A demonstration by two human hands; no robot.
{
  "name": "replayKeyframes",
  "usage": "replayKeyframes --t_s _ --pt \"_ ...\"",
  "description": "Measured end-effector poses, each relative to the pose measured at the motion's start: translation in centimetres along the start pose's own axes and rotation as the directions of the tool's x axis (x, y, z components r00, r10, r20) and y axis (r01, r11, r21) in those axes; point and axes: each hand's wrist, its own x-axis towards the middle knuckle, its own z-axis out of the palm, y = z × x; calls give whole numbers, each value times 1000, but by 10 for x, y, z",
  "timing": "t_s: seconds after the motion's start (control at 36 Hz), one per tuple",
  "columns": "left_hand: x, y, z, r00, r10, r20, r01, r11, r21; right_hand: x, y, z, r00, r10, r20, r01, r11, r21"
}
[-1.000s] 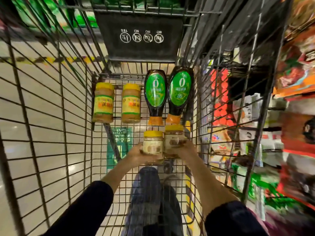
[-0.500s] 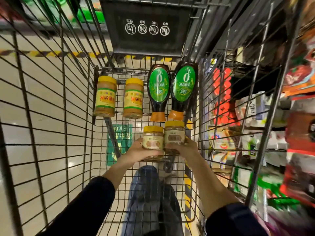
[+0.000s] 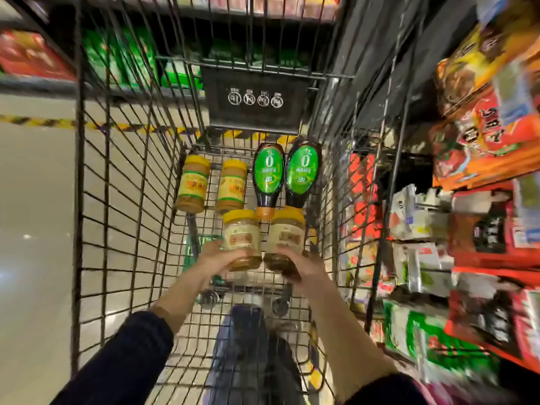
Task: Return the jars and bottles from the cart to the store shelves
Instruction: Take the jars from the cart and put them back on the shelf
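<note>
I look down into a black wire cart (image 3: 122, 200). My left hand (image 3: 217, 258) grips a pale yellow-lidded jar (image 3: 242, 238) by its base, and my right hand (image 3: 304, 261) grips a matching jar (image 3: 285, 236) beside it. Both jars are held above the cart floor. At the far end lie two amber jars with yellow lids (image 3: 193, 184) (image 3: 232, 185) and two dark squeeze bottles with green labels (image 3: 267, 178) (image 3: 302, 173), caps pointing toward me.
Store shelves packed with red, orange and green packets (image 3: 479, 176) run along the right of the cart. More shelving with green and red packs (image 3: 122, 57) stands beyond the cart's front. Pale floor with a yellow-black stripe (image 3: 38, 122) lies to the left.
Both hands have lifted the two pale jars up and toward me. The view has tilted, so the shelves ahead now show.
</note>
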Motion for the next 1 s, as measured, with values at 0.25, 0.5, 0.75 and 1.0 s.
replayKeyframes --t_s 0.25,0.5,0.75,1.0 --pt "-92 48 -6 950 293 -113 -273 949 160 -82 -23 -9 952 -277 127 277 961 16" --pt "-186 89 -14 875 469 -121 -461 883 93 -185 -56 -35 848 -501 173 493 866 89" --pt "-256 150 -2 677 735 -29 -725 673 148 -270 -53 -62 680 -732 -53 724 657 209" --pt "-320 173 25 493 818 295 -867 492 85 -361 -10 -80 469 -803 -367 881 397 256"
